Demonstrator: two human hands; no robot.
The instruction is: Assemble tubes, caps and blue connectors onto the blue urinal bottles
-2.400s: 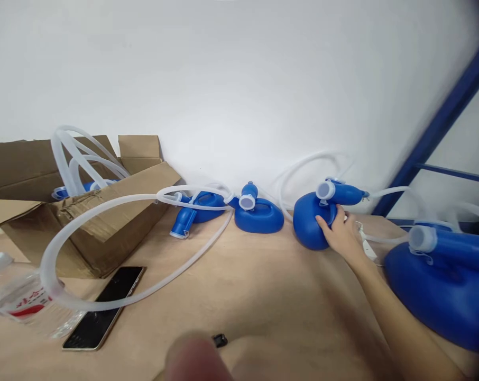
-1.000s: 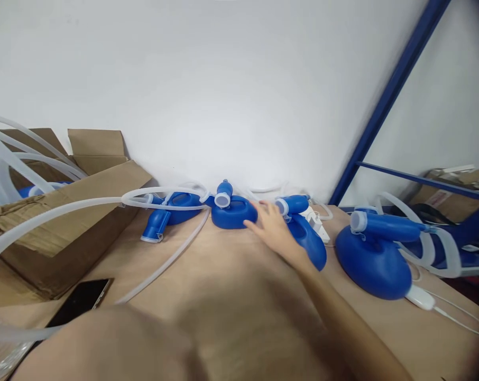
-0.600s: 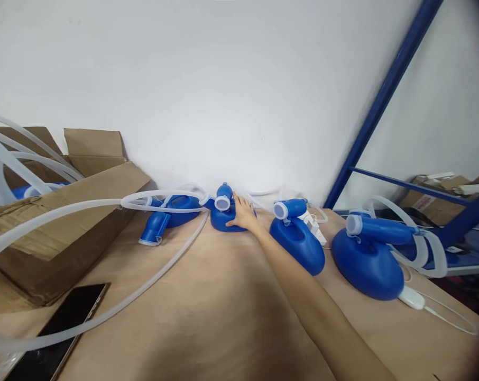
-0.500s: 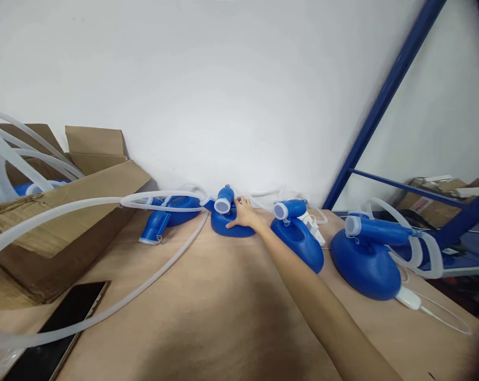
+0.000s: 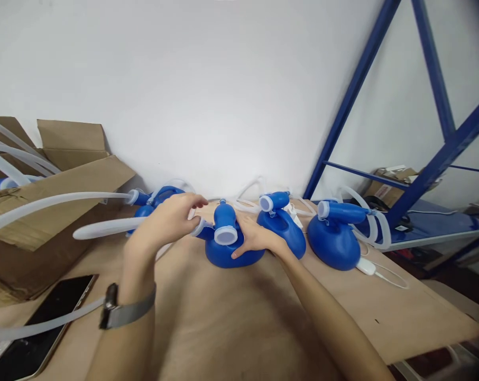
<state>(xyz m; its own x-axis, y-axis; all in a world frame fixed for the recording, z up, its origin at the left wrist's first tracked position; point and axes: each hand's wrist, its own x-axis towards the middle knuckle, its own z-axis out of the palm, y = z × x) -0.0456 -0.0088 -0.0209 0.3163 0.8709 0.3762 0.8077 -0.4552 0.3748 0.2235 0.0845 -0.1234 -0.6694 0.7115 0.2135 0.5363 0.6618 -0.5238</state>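
The left hand point(image 5: 164, 222) is curling around a translucent silicone tube point(image 5: 100, 228), its end meeting the side port of a blue plastic urinal point(image 5: 233, 257) at twelve o'clock. The right hand point(image 5: 255, 238) is pressing spread on that urinal's body. Two other blue urinals point(image 5: 281, 233) are sitting toward two o'clock, a cardboard box point(image 5: 45, 211) is standing at ten o'clock, and a smartphone point(image 5: 37, 328) is lying at eight o'clock.

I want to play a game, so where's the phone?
In the head view, the black phone lies at the lower left on the tan table, under a clear tube, between the cardboard box and the person's left forearm.
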